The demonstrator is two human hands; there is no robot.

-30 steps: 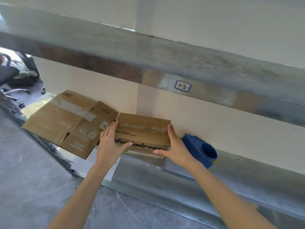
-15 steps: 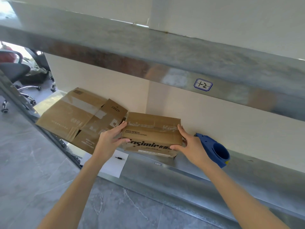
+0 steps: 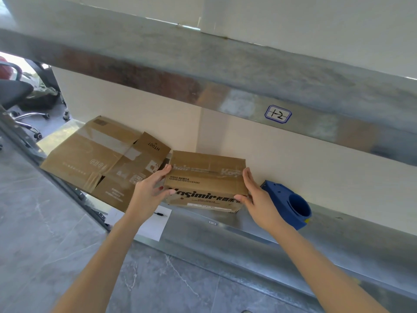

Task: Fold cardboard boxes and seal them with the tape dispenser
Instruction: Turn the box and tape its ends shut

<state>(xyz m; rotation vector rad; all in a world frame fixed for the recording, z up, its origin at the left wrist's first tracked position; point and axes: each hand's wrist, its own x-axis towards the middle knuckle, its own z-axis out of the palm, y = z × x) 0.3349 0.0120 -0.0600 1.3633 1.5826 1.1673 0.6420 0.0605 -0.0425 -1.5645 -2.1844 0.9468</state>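
A small brown cardboard box point(image 3: 206, 177) with black "Kasimir" lettering stands folded on the metal shelf point(image 3: 248, 224), clear tape along its top seam. My left hand point(image 3: 150, 192) holds its left end, thumb on the front face and fingers on the top. On the right end, my right hand point(image 3: 255, 195) grips the box the same way. A flattened brown cardboard box point(image 3: 99, 157) lies on the shelf just to the left. The blue tape dispenser point(image 3: 291, 204) sits on the shelf behind my right hand, close to the wall.
A white sheet of paper point(image 3: 153, 224) with a small dark pin lies at the shelf's front edge. An upper metal shelf point(image 3: 225, 71) labelled "1-2" hangs overhead. Office chairs point(image 3: 15, 96) stand at far left. Grey tiled floor lies below.
Both hands stay on the box; my left hand's fingers have curled more over the top left edge. The view has shifted slightly.
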